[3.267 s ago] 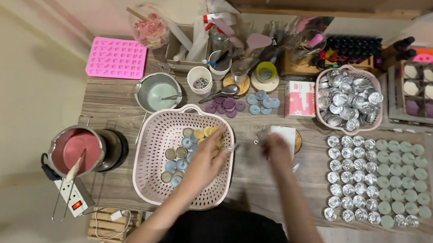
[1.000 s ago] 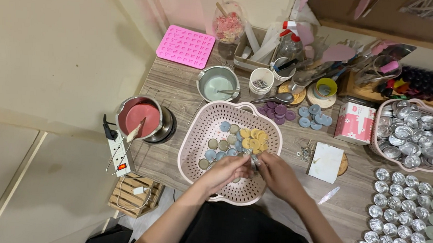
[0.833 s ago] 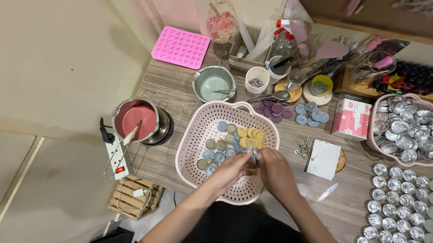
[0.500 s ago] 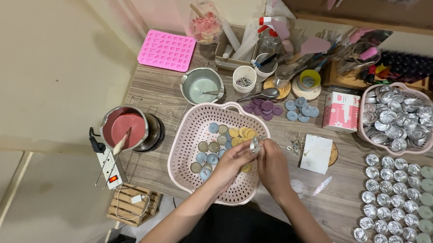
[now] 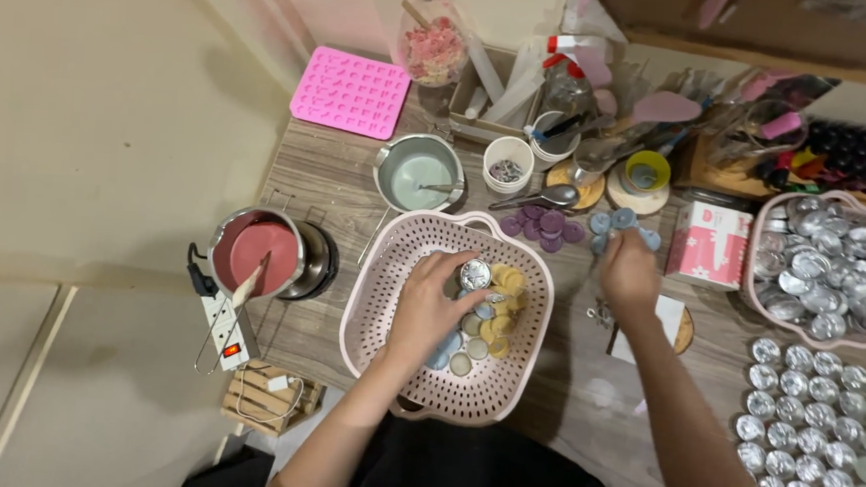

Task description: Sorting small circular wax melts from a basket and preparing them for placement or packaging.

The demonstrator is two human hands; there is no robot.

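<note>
My left hand (image 5: 431,306) rests inside the pink perforated basket (image 5: 374,310) and pinches a small silver foil cup (image 5: 475,273) over several yellow wax discs (image 5: 507,284), with blue and pale ones around them. My right hand (image 5: 630,272) reaches past the basket's right rim to the cluster of blue wax discs (image 5: 616,225) on the wooden table. Its fingertips touch them, and its fingers are curled away from view. Purple wax discs (image 5: 544,226) lie just left of the blue ones.
A pot of pink wax (image 5: 257,253) and a power strip (image 5: 223,326) sit at the left. Behind the basket are a pot of pale wax (image 5: 419,175) and a pink mould (image 5: 350,90). A pink box (image 5: 710,245), a bowl of foil cups (image 5: 832,268) and rows of cups (image 5: 813,417) lie right.
My hands were together over the basket. My right hand has left it and moved up and right to the blue discs, while my left hand stays in the basket with the foil cup.
</note>
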